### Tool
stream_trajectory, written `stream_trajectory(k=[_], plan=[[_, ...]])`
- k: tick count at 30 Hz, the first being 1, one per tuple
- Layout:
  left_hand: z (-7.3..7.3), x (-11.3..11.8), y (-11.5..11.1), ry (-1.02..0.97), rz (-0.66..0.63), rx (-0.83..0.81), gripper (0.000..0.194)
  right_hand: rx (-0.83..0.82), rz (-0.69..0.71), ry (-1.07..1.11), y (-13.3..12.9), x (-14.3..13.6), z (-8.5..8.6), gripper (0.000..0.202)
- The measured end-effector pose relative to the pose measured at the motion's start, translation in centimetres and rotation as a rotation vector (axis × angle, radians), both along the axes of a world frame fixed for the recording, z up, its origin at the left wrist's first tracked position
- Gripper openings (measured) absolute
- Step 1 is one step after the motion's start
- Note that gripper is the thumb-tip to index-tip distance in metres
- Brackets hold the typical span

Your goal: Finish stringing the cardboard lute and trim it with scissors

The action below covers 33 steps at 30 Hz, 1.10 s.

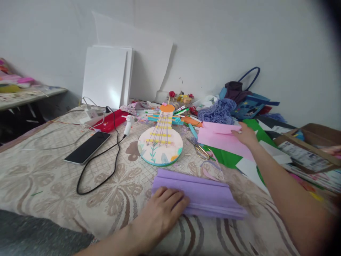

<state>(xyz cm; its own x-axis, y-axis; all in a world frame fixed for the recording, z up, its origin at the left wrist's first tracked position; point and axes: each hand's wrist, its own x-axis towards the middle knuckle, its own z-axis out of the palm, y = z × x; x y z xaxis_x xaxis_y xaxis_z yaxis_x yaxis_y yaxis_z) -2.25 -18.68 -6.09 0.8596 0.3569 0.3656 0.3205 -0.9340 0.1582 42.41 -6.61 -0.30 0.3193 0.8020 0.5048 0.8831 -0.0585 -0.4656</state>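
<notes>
Purple paper (206, 195), likely light, best edge-held, lies under our spread left hand (166, 206); right hand (246, 134) pinches farther pink paper (214, 137).

The person's left hand (165, 208) is bare, with a broad, smooth back, low rounded knuckles and slender fingers (167, 193) that taper toward the tips. Its wrist is bare too, narrowing a little before the uncovered left forearm (125, 238). The right hand (246, 134) is likewise bare and looks small and slim. The right forearm (279, 177) is uncovered, widening from a narrow wrist into the blurred, dark corner, where any sleeve is hard to make out.
</notes>
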Motion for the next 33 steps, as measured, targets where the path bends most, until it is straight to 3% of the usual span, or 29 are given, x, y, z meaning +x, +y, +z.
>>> stream_trajectory(k=[2,4,8,11,18,23,33], plan=[[0.3,0.0,0.1,-0.004,-0.018,0.031,0.035,-0.01,-0.089,-0.056,-0.2,-1.4,-0.1,0.042],[0.7,0.0,0.2,-0.013,-0.015,0.048,0.034,-0.065,-0.066,-0.098,-0.5,-3.4,-0.4,0.035],[1.2,0.3,0.2,0.008,-0.01,-0.016,0.032,-0.386,0.24,-0.142,-1.1,-8.4,-2.0,0.014],[1.4,0.4,0.1,0.013,0.006,-0.114,0.031,-0.524,0.33,-0.164,-1.1,-11.0,-3.6,0.011],[2.2,-0.1,0.1,-0.044,0.068,-0.205,0.033,-0.601,0.234,-0.111,0.4,-11.3,-4.7,0.027],[2.6,-0.7,0.4,-0.053,0.08,-0.216,0.032,-0.509,0.327,0.106,-0.3,-10.3,-3.7,0.034],[2.7,-0.9,0.6,-0.075,0.08,-0.212,0.034,-0.035,0.44,0.627,-1.3,-10.0,-2.4,0.032]])
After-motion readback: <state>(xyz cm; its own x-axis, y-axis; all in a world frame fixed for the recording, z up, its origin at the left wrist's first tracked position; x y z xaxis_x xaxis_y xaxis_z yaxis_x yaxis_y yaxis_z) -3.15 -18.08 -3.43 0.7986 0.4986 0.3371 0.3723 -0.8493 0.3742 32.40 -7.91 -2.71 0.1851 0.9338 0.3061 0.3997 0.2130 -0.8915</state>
